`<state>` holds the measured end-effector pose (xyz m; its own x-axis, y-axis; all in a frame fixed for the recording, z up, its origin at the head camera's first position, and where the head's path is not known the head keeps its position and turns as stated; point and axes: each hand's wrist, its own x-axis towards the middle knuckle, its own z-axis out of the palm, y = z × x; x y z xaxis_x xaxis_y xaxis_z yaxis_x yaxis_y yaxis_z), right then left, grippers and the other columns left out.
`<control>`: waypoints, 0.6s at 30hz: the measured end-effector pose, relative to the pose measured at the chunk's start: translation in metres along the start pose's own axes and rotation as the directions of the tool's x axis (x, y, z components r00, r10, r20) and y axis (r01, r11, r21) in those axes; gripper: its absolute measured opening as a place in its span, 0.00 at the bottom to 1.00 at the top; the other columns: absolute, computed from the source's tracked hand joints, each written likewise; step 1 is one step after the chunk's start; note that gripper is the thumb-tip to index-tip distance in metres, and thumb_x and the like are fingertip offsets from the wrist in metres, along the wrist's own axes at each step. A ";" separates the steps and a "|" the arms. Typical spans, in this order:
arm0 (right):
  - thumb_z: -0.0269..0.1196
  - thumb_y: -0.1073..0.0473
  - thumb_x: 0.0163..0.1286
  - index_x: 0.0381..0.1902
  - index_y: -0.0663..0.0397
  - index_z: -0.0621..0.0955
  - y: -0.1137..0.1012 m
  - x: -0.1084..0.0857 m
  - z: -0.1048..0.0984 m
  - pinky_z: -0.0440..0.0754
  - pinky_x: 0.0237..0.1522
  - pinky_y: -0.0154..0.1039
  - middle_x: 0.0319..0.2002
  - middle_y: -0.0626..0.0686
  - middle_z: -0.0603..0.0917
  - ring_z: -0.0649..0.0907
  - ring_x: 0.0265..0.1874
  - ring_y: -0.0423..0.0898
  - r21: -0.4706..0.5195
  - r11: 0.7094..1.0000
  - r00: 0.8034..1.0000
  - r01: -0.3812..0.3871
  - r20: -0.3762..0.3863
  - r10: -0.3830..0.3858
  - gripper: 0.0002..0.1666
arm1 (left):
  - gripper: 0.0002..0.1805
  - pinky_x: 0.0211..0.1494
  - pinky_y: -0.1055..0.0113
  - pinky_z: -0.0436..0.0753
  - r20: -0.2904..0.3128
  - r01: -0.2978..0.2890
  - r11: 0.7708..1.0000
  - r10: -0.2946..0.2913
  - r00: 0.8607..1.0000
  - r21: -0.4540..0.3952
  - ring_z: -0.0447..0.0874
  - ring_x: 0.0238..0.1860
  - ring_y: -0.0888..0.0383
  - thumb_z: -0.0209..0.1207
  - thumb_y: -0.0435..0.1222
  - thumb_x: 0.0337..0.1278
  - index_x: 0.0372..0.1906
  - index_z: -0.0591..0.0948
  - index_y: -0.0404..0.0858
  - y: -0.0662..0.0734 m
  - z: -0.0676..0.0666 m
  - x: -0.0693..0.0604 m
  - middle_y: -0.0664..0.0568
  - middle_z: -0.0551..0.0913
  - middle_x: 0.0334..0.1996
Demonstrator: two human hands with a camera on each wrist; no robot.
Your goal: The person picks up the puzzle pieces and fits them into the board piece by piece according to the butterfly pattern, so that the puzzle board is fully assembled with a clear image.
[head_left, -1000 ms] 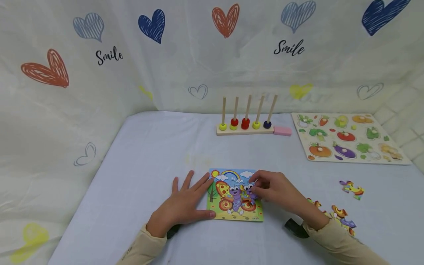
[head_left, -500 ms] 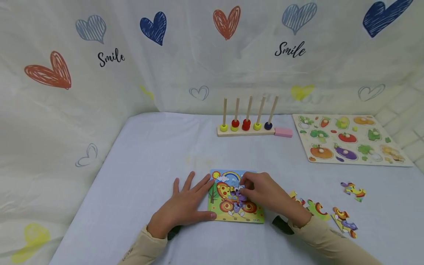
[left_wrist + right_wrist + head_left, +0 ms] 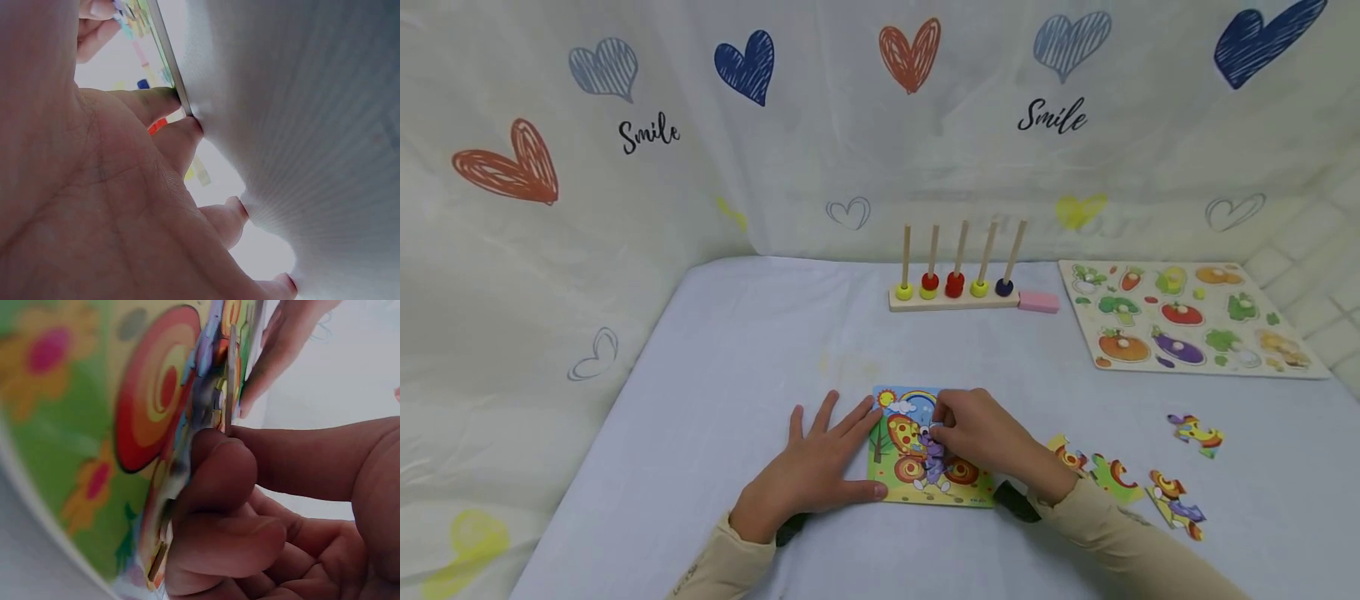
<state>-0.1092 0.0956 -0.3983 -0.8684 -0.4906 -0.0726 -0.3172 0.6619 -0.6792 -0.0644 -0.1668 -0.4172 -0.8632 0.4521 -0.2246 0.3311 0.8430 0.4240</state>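
A square butterfly jigsaw board point(image 3: 898, 492) lies on the white-covered table in the head view. My left hand point(image 3: 812, 467) is spread flat at its left side, with the thumb and index fingertip on the board's edge. Over the board's upper middle, my right hand point(image 3: 988, 433) pinches a thin puzzle piece point(image 3: 230, 381) between thumb and finger. That piece stands tilted off the picture in the right wrist view, and the hand covers the board's upper right. The left wrist view shows fingertips of the left hand point(image 3: 125, 169) against the board's edge and the cloth.
Several loose puzzle pieces point(image 3: 1177, 504) lie to the right, partly behind the right forearm. A wooden bead-peg stand point(image 3: 955, 304) with a pink block point(image 3: 1038, 302) is at the back. A vegetable peg puzzle point(image 3: 1195, 367) occupies the back right.
My right hand has moved left across the board with the pinched piece, from its right side to its middle. More loose pieces show beside the forearm. My left hand has stayed put.
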 end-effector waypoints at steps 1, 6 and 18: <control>0.71 0.66 0.71 0.34 0.57 0.82 -0.001 0.001 0.000 0.78 0.25 0.37 0.23 0.45 0.80 0.77 0.23 0.41 -0.007 1.000 1.000 -0.010 0.002 0.010 0.07 | 0.54 0.75 0.22 0.36 0.000 -0.001 1.000 0.001 1.000 0.001 0.35 0.86 0.36 0.69 0.64 0.63 0.87 0.59 0.49 0.000 0.000 0.000 0.59 0.52 0.87; 0.72 0.66 0.72 0.35 0.57 0.81 -0.002 0.005 0.001 0.78 0.27 0.37 0.25 0.46 0.80 0.77 0.25 0.42 -0.034 0.999 0.999 -0.036 0.029 0.037 0.08 | 0.54 0.75 0.22 0.36 -0.007 -0.005 1.000 0.004 1.000 -0.006 0.35 0.86 0.35 0.69 0.64 0.63 0.87 0.59 0.49 0.001 0.001 -0.001 0.58 0.52 0.87; 0.70 0.67 0.73 0.40 0.57 0.80 -0.003 0.011 0.001 0.80 0.29 0.38 0.28 0.47 0.81 0.79 0.27 0.43 -0.032 0.999 0.995 -0.023 0.095 0.026 0.07 | 0.54 0.75 0.22 0.35 -0.005 0.001 1.000 -0.001 1.000 -0.006 0.34 0.86 0.36 0.68 0.64 0.63 0.87 0.59 0.49 0.001 0.000 -0.001 0.58 0.52 0.87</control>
<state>-0.1167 0.0874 -0.3977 -0.8360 -0.5251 -0.1592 -0.3094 0.6908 -0.6535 -0.0635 -0.1665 -0.4166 -0.8654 0.4499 -0.2208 0.3279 0.8415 0.4294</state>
